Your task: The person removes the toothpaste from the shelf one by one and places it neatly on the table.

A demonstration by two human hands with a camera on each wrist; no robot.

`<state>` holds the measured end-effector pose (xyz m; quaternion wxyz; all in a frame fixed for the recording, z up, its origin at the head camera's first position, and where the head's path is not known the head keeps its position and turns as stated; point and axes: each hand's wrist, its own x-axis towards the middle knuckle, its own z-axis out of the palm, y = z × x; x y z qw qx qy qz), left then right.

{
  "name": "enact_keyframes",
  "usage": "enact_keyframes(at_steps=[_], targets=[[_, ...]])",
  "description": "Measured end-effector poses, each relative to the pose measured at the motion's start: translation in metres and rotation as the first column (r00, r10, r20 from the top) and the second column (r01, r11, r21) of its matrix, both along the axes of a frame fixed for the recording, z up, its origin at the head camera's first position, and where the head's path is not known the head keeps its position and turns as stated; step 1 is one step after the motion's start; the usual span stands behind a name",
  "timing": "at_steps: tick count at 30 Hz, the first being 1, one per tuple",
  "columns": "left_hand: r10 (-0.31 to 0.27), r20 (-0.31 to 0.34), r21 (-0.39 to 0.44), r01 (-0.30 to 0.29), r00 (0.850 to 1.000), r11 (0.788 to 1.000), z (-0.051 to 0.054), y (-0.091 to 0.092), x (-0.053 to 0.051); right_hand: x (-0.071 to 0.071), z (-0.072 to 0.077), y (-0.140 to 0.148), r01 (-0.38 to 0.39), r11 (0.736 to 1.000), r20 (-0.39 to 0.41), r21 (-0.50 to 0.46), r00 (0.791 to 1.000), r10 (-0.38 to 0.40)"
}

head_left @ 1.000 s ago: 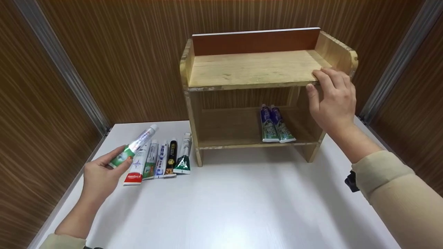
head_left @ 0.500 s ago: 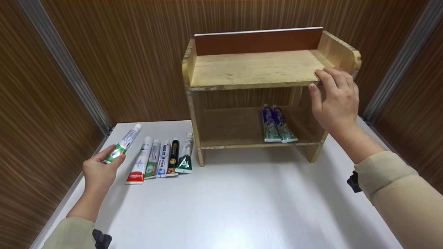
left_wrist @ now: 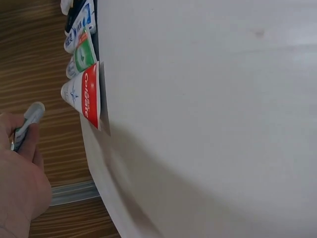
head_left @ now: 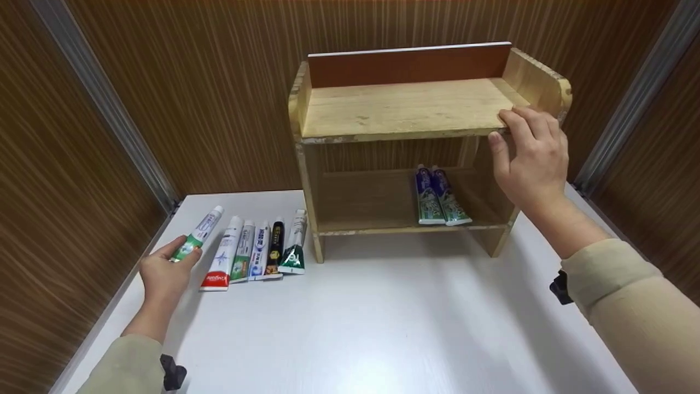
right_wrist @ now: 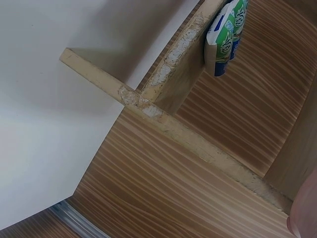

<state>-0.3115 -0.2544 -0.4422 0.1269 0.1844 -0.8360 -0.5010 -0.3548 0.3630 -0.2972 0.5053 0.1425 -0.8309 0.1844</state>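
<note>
Between thumb and fingers, my left hand (head_left: 167,271) pinches a white and green toothpaste tube (head_left: 201,230), its cap end pointing up and away. Just right of it lies a row of several tubes, the nearest being a white and red Colgate toothpaste tube (head_left: 221,257). My right hand (head_left: 530,156) rests on the front edge of the wooden shelf's (head_left: 404,112) top board at its right end, fingertips on top and thumb at the edge. Two purple and green toothpaste tubes (head_left: 428,200) lie side by side on the lower board.
The row also has a green and white tube (head_left: 242,254), a white and blue tube (head_left: 260,251), a black tube (head_left: 275,246) and a silver and green tube (head_left: 295,243), close to the shelf's left side. Wood-grain panels (head_left: 229,98) enclose the white table (head_left: 350,317).
My left hand with its toothpaste tube has moved left, away from over the Colgate tube, then slightly lower beside the row. The right hand keeps its place on the shelf.
</note>
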Motion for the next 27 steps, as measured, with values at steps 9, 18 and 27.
enact_keyframes(at_steps=[9,18,27], targets=[[-0.006,0.015,0.018,0.005,1.000,1.000,-0.011,0.000,-0.004,-0.002,0.000,0.003,-0.004,1.000,0.001,-0.008,1.000,0.004],[-0.029,0.005,0.001,0.029,1.000,1.000,-0.022,-0.001,-0.003,-0.001,0.000,0.004,-0.004,1.000,-0.002,-0.004,1.000,0.004],[-0.048,0.064,0.047,0.045,0.997,0.998,-0.026,0.003,-0.002,-0.001,0.000,0.004,-0.004,1.000,-0.003,0.003,1.000,0.004]])
